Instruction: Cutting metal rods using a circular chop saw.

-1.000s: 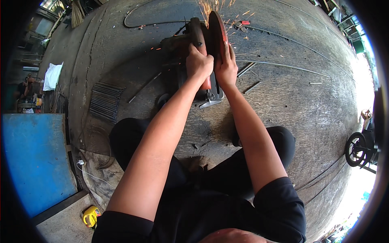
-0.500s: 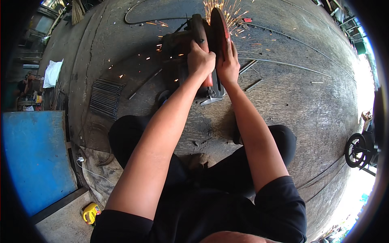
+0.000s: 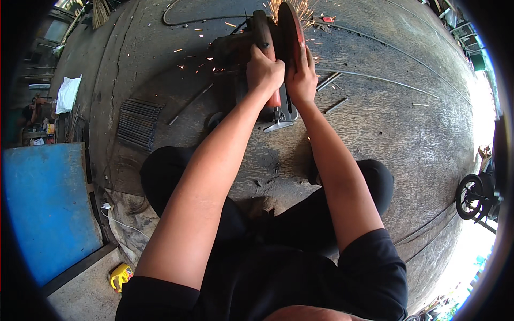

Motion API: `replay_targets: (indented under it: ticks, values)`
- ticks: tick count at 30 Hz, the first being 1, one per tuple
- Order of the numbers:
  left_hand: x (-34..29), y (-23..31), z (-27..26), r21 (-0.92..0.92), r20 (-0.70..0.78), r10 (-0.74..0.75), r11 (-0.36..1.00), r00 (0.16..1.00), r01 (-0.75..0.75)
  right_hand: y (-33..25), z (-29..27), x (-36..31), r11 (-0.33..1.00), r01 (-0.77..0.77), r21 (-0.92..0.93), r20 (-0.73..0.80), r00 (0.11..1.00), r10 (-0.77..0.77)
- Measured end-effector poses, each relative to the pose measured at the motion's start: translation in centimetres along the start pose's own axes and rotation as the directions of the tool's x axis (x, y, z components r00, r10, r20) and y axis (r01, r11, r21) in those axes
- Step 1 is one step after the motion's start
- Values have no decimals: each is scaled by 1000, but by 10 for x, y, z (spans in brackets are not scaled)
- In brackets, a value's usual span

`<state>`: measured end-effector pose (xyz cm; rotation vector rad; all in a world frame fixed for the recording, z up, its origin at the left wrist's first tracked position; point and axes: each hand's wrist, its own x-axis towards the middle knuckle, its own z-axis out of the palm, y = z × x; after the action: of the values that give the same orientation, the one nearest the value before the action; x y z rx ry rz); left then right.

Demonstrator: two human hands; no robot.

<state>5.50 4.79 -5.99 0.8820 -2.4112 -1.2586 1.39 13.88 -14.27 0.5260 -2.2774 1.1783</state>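
Note:
A cut-off saw [image 3: 231,49] stands on the floor ahead of me, throwing orange sparks [image 3: 306,12] from its far end. My left hand [image 3: 264,74] is closed around its reddish handle [image 3: 276,100]. Along the round, worn red blade guard [image 3: 292,32] lies my right hand [image 3: 302,83], gripping its near edge with the fingers pointing forward. The guard and my hands hide the cutting point. A silver clamp lever [image 3: 279,126] sticks out at the saw's near end. To the right, a long thin rod [image 3: 383,81] runs out from beside the saw.
Several cut dark bars [image 3: 139,124] lie side by side on the left, with a single rod [image 3: 190,104] nearer the saw. Short metal pieces [image 3: 336,105] lie on the right. A blue panel [image 3: 48,203], yellow container [image 3: 120,276] and motorbike wheel [image 3: 470,198] stand farther out.
Both hands keep their hold on the saw. The view has shifted slightly, and the spray of sparks looks a little smaller with a different scatter.

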Motion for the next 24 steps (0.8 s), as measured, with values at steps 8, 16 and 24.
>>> replay_targets:
  ticks: [8,16,24]
  values:
    - [3,-4,2,0,9,-7,1000,1000,7,1,2,1,1000,24,-5,-19,1000,-24]
    - [1,-2,2,-6,13,-51,999,999,51,4,2,0,999,34,-8,-13,999,-34]
    - [1,-5,4,-15,1,-34,999,999,34,3,3,-2,1000,21,-4,-17,1000,-22]
